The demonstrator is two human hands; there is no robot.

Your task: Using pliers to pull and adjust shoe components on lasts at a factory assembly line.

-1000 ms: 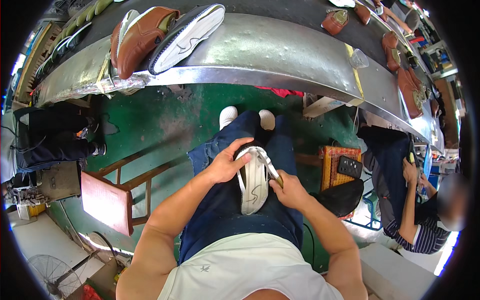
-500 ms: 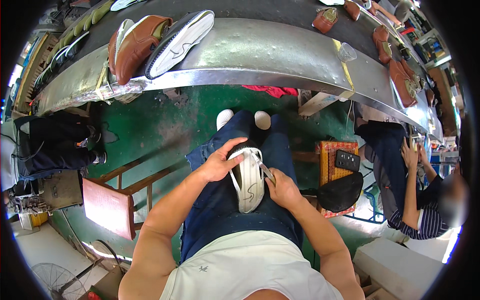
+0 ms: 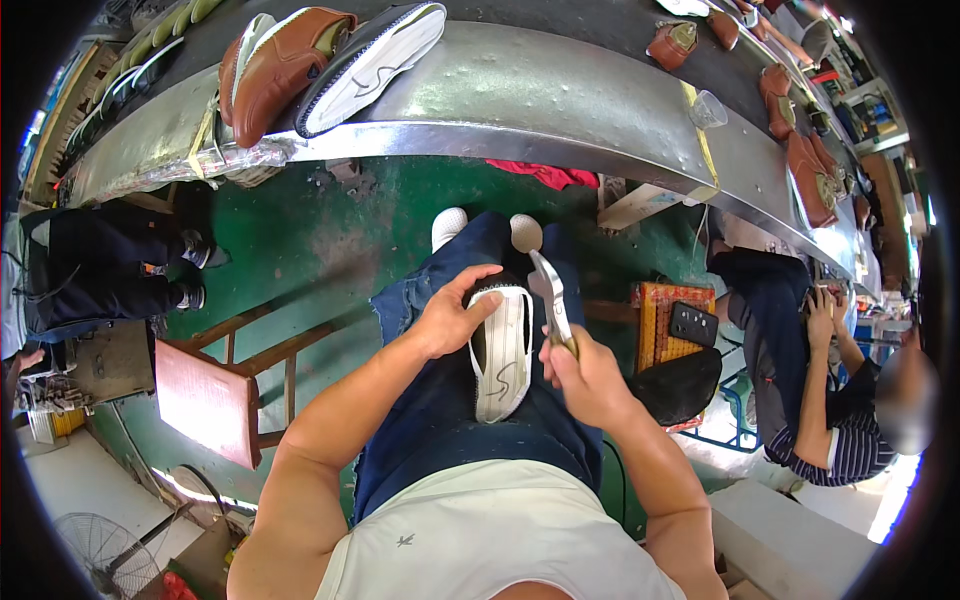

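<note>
A dark shoe (image 3: 502,365) on its last lies bottom-up across my lap, its white underside showing and pale stitching around the toe edge. My left hand (image 3: 452,312) grips it at the toe end, thumb pressed on the underside and fingers around the dark side. In my right hand (image 3: 585,378) is a pair of metal lasting pliers (image 3: 549,292), closed in my fist around the handles. The head of the pliers points up and away, apart from the shoe and just right of its toe. Whether the jaws are parted I cannot tell.
Ahead runs a metal-edged bench (image 3: 560,80), with brown shoes (image 3: 275,80) and a dark white-bottomed shoe (image 3: 372,75) on it. A wooden stool (image 3: 205,400) stands left. On the right, a black pouch (image 3: 678,388) lies on another seat, and a co-worker (image 3: 830,400) sits beyond.
My right hand has lifted the pliers off the shoe's toe edge and turned their head upward, to the right. My left hand still holds the shoe, shifted slightly right.
</note>
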